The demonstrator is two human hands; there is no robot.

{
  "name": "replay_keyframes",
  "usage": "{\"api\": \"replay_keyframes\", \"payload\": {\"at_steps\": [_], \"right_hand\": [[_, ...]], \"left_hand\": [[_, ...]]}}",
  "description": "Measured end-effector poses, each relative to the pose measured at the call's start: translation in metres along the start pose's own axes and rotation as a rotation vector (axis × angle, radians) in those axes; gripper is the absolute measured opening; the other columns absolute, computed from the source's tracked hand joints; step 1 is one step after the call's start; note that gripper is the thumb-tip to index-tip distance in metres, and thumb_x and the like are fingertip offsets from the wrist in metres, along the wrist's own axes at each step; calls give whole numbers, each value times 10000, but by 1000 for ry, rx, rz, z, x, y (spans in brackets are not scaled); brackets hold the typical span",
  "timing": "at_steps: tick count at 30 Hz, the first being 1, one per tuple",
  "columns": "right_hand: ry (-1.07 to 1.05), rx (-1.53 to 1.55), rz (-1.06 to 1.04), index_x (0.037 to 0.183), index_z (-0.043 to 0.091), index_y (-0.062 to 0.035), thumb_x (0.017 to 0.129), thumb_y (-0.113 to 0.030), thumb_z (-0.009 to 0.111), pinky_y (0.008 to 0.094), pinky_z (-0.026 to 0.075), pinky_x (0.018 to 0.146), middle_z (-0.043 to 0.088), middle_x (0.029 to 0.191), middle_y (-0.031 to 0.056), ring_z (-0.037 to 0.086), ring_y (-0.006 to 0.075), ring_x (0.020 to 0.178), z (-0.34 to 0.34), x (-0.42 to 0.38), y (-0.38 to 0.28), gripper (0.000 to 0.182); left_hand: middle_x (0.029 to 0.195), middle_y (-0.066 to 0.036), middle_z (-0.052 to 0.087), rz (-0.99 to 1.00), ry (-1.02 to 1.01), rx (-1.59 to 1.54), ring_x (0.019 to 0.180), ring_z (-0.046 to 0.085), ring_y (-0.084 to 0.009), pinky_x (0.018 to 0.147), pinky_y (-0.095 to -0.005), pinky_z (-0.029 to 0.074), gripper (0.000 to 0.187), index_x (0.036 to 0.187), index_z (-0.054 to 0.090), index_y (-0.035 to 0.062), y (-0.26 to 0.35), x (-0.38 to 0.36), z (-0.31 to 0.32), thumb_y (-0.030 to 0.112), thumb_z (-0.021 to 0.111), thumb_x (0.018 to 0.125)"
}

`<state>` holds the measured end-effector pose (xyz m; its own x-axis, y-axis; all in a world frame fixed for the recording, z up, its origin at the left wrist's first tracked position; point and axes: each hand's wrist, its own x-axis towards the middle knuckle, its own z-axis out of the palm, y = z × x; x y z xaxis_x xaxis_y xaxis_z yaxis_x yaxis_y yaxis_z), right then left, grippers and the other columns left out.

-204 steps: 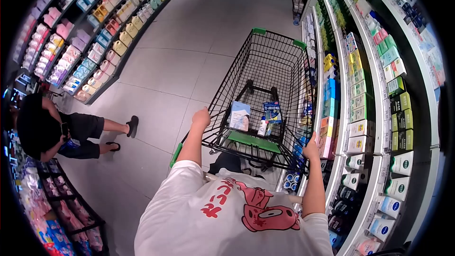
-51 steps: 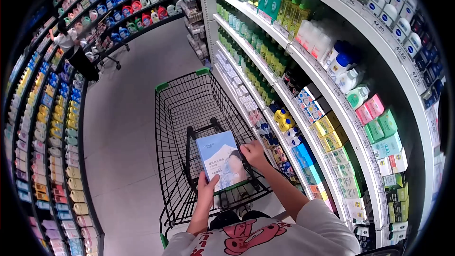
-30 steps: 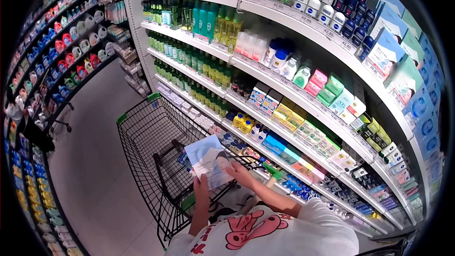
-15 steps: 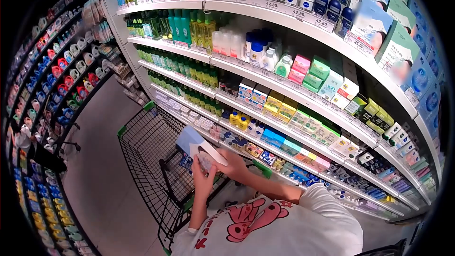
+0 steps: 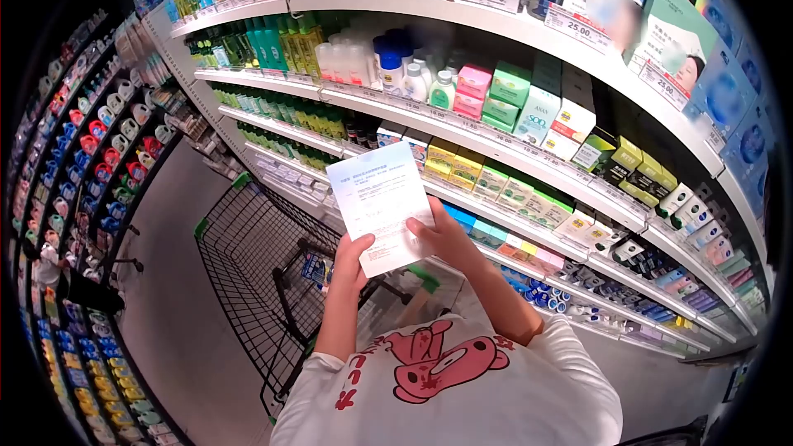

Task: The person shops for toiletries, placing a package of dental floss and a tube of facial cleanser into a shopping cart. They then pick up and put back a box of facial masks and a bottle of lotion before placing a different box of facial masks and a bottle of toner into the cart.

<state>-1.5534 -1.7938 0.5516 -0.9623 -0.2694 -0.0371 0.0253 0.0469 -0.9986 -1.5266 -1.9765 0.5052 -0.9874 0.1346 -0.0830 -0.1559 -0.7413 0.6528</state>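
Note:
I hold a flat product box [image 5: 382, 205] up in front of me with both hands, its white back with small printed text turned toward me. My left hand [image 5: 350, 258] grips its lower left edge. My right hand [image 5: 443, 235] grips its lower right edge. Below and to the left stands a black wire shopping cart [image 5: 248, 256] with green corners, and some small packages lie in its basket.
Store shelves [image 5: 512, 153] full of bottles, boxes and tubes run along the right, close to the cart. Across the grey floor aisle [image 5: 165, 314] on the left is another shelf of detergent bottles [image 5: 91, 140]. Tall boxed goods [image 5: 677, 41] fill the top shelf at upper right.
I took the box out of the cart, raised it and flipped it: its blue front faced me before, its white text side faces me now. My view swung right toward the shelves.

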Motion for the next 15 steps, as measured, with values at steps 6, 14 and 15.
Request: {"api": "replay_keyframes", "payload": {"at_steps": [6,14,15], "right_hand": [[285,-38,-69,1120,458,-15,817,-217,600,261,456,691,591,909,75,557,120,791,-39,-29,-4,390],[322,87,-145,1102,466,-11,810,-209,609,250,454,683,589,911,61,556,115,790,-60,-50,-2,380],[327,88,-140,1103,466,-11,810,-214,609,250,453,684,588,910,61,555,114,793,-61,-54,-1,384]], "left_hand": [[1109,-142,528,104,87,354,984,536,-187,830,-299,438,430,1183,394,-45,-29,25,67,29,571,798],[1104,-139,532,152,-3,407,975,534,-171,819,-287,436,448,1178,390,-48,-41,20,96,46,594,791],[1106,-139,531,139,-6,403,977,533,-171,822,-287,433,449,1178,389,-48,-42,18,97,50,595,791]]}}
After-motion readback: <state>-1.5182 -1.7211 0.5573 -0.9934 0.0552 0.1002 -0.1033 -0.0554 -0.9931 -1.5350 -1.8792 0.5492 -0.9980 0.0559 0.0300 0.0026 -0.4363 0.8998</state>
